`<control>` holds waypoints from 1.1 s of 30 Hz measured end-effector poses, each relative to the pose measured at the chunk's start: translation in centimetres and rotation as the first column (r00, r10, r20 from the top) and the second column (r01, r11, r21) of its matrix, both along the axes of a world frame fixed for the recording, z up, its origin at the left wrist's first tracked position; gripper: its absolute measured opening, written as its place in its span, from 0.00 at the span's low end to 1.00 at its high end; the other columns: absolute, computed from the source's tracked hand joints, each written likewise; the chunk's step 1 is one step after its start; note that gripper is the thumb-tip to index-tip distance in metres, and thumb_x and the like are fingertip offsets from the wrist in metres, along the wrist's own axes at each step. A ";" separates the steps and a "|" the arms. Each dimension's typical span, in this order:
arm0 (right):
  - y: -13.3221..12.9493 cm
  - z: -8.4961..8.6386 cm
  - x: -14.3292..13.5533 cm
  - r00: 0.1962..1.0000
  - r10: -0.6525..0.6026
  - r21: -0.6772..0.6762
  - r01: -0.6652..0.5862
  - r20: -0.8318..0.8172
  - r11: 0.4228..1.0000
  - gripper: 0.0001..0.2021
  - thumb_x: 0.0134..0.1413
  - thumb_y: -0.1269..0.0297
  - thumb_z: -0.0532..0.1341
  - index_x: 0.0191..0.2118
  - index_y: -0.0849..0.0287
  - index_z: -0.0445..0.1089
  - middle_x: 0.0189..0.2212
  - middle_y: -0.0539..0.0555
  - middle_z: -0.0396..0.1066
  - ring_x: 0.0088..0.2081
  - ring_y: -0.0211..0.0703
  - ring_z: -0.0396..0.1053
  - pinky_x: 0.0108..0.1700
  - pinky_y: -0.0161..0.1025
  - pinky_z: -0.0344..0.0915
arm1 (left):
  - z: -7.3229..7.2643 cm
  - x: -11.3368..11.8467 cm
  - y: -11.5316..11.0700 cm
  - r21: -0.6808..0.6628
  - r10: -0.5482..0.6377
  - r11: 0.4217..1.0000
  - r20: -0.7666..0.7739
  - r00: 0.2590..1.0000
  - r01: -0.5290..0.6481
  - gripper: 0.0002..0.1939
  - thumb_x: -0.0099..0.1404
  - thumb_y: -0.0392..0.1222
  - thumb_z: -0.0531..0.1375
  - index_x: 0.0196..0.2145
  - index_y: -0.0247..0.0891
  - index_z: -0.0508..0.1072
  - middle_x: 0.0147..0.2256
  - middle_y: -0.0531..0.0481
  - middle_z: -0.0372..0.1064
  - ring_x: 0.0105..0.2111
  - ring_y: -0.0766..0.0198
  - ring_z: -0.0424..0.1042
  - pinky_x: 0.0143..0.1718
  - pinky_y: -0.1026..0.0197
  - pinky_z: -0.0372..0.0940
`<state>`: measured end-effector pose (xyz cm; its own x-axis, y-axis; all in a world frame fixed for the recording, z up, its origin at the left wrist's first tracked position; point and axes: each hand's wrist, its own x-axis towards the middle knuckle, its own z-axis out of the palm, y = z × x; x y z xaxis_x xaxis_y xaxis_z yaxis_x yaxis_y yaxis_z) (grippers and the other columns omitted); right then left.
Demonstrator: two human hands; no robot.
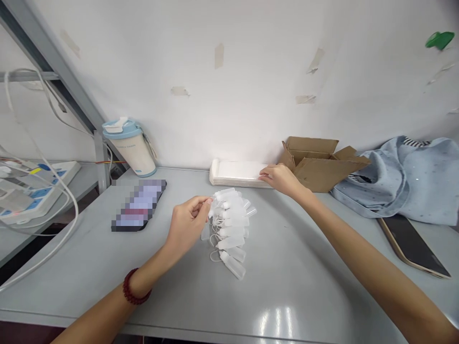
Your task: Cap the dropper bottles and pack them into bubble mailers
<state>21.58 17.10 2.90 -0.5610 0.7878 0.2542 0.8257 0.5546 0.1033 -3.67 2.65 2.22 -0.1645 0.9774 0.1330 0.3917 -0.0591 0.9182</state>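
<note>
Several small translucent plastic bottles with thin white loops lie in an overlapping row on the grey table. My left hand is closed at the upper left of this row, its thumb and finger pinched at a bottle's end or loop; the exact part is too small to tell. Behind the bottles, against the wall, lies a flat stack of white sheets or sleeves. My right hand has its fingers together on the right end of that stack, touching its top and edge.
An open cardboard box and a light blue cloth bag stand right of the stack. Phones lie left and right on the table. A cup stands back left, near cables and a power strip.
</note>
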 end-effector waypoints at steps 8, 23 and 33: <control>-0.5 -0.2 -1.0 0.976 0.056 0.033 -0.064 0.211 0.997 0.11 0.56 0.75 0.53 0.30 0.67 0.73 0.28 0.63 0.74 0.29 0.45 0.68 0.42 0.42 0.50 | 0.0 0.1 -0.2 0.018 -0.005 1.000 0.001 1.000 0.005 0.14 0.60 0.50 0.57 0.32 0.35 0.75 0.17 0.57 0.58 0.17 0.70 0.55 0.16 0.68 0.50; 0.1 0.4 -0.8 0.997 0.010 -0.002 -0.009 0.083 1.000 0.11 0.60 0.70 0.54 0.37 0.62 0.75 0.36 0.57 0.76 0.32 0.41 0.71 0.34 0.36 0.55 | 0.2 0.1 -0.3 0.024 -0.022 0.999 0.009 1.000 0.022 0.14 0.61 0.48 0.56 0.34 0.35 0.74 0.17 0.57 0.57 0.17 0.70 0.55 0.17 0.68 0.51; 0.3 -0.9 -1.2 0.982 0.118 0.145 -0.139 0.144 0.980 0.10 0.54 0.77 0.54 0.26 0.65 0.70 0.26 0.59 0.73 0.27 0.43 0.67 0.39 0.40 0.54 | 0.0 0.0 -0.3 0.025 -0.025 0.999 -0.010 1.000 0.025 0.15 0.62 0.49 0.55 0.34 0.35 0.74 0.17 0.57 0.57 0.17 0.71 0.54 0.17 0.69 0.50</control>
<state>20.38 17.42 2.04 -0.6922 0.6642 0.2823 0.7213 0.6237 0.3011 -3.64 2.31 2.20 -0.1384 0.9776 0.1586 0.3984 -0.0916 0.9126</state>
